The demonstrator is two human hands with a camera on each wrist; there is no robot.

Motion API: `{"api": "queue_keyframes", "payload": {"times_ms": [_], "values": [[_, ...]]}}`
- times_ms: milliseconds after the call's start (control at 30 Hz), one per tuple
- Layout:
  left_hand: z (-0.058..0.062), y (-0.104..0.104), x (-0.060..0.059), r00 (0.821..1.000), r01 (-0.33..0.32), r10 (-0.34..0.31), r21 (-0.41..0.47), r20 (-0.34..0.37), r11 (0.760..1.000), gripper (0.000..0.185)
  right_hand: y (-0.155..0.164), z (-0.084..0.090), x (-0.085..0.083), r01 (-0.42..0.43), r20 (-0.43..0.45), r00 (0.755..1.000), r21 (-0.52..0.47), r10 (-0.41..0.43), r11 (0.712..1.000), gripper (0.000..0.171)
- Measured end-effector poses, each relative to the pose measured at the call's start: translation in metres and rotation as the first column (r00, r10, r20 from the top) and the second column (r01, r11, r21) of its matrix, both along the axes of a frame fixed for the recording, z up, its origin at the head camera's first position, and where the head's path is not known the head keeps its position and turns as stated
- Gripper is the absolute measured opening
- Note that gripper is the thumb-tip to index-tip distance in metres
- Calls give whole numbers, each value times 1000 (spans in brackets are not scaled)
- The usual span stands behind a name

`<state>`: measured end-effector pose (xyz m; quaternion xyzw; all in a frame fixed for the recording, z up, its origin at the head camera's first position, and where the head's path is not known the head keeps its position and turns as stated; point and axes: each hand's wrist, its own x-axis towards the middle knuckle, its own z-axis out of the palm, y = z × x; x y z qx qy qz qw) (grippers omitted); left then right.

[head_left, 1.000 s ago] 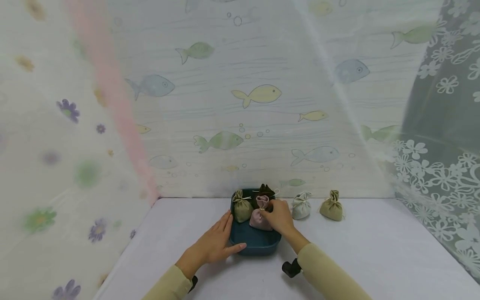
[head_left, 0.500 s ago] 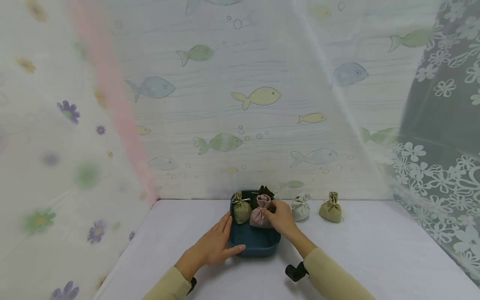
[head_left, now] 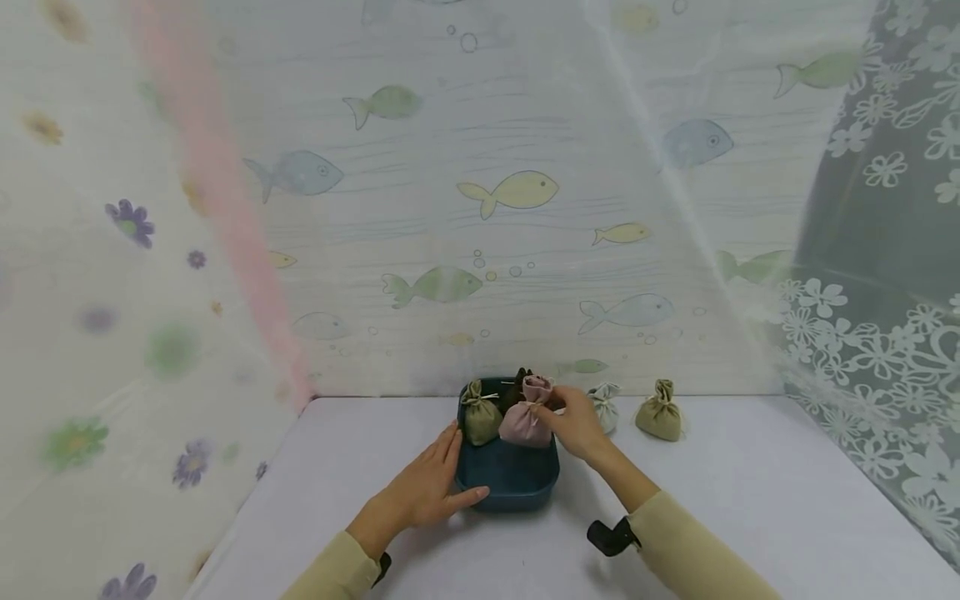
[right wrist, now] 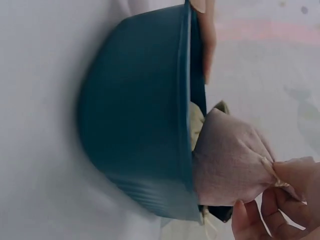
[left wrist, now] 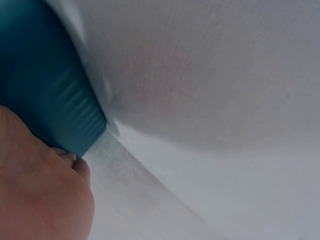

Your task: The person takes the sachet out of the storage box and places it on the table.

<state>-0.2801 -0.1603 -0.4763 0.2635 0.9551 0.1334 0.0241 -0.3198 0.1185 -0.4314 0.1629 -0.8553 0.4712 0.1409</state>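
Note:
My right hand [head_left: 581,423] pinches a pink drawstring pouch [head_left: 523,427] at its tied neck. In the right wrist view the pouch [right wrist: 227,160] shows mostly above the rim of a dark teal plastic bin [right wrist: 135,105], its lower end overlapping that rim. My left hand [head_left: 423,485] rests with straight fingers along the bin's left side, thumb reaching the near left corner. Inside the bin [head_left: 513,498] stand an olive-green pouch [head_left: 482,423] at the left and a dark brown pouch [head_left: 513,395] behind, partly hidden by the pink one.
To the right of the bin, a whitish pouch [head_left: 606,415], partly covered by my right hand, and a khaki pouch [head_left: 660,417] stand on the white tabletop [head_left: 735,492]. A fish-patterned curtain [head_left: 450,208] hangs behind the table.
My right hand has lifted the pink pouch a little up and away from the bin's floor, shifting slightly right. My left hand has stayed at the bin's side.

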Motion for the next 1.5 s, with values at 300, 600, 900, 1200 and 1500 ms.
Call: {"api": "queue_keyframes", "payload": {"times_ms": [300,600,900,1200,1500], "values": [[15,6,25,999,-41,41,-20,10,999,111,22,23,24,-64,67,996,-4,64,998,13],[22,11,41,998,-70,70,-40,6,997,113,50,36,41,-94,18,995,11,93,996,14],[27,11,44,997,-71,72,-50,19,996,112,85,29,47,-28,7,1000,62,27,998,11],[25,10,40,997,-72,73,-57,10,996,113,120,18,50,20,34,999,92,-23,996,13],[26,8,37,998,-60,60,-53,6,997,112,155,4,44,91,55,993,159,-101,983,20]]}}
